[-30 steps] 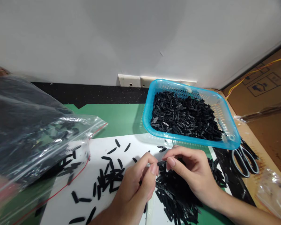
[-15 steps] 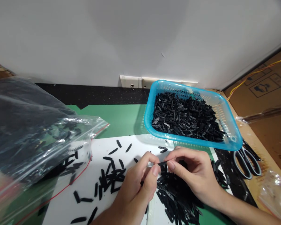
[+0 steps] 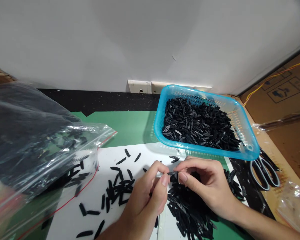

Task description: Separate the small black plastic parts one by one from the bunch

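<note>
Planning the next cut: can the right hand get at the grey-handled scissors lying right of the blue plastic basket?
Probably yes. The grey-handled scissors lie uncovered beside the blue plastic basket, with nothing between them and the right hand. That hand is pinching a small black plastic piece with the left hand.

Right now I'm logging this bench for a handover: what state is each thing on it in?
Left hand: pinching one end of a small black piece.
Right hand: pinching its other end.
Blue basket: upright, filled with black pieces.
Zip bag: lying on its side, mouth open, pieces spilling out.
Pile of black pieces: loose on the white sheet.
Scissors: lying flat, closed.
</note>
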`<state>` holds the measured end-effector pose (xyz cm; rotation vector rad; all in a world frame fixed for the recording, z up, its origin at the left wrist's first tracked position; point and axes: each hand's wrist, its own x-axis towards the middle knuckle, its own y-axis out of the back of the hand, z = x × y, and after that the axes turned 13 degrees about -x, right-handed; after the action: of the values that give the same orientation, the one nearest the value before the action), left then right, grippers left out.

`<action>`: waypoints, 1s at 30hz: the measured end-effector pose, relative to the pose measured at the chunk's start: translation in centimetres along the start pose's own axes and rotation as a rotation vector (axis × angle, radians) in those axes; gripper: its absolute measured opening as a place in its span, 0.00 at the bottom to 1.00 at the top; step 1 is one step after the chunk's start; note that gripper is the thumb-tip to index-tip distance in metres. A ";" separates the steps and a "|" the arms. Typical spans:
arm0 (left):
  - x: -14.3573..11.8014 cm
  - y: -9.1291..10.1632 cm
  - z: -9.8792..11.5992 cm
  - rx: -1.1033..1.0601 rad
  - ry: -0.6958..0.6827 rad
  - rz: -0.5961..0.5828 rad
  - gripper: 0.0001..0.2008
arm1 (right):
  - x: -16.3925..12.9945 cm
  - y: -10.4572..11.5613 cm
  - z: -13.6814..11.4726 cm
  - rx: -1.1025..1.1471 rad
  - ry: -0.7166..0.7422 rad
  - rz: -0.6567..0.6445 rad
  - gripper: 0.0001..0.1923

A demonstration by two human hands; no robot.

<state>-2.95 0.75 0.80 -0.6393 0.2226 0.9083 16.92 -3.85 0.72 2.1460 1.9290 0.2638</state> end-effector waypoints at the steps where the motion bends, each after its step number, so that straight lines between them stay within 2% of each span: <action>1: 0.0 0.0 0.0 0.003 0.005 0.002 0.24 | 0.0 0.0 0.0 0.001 0.003 0.003 0.04; 11: 0.0 0.1 0.0 -0.041 0.008 -0.018 0.22 | 0.1 0.0 -0.1 -0.018 0.031 0.026 0.04; 20: -0.1 -0.1 0.1 -0.005 0.000 -0.004 0.21 | 0.3 0.0 -0.2 0.021 0.027 0.010 0.08; 30: 0.0 -0.1 0.1 -0.043 -0.012 -0.025 0.19 | 0.1 0.0 -0.1 0.028 -0.004 0.020 0.03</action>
<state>-2.87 0.80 0.88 -0.6748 0.1842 0.8943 16.87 -3.78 0.83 2.1831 1.9212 0.2375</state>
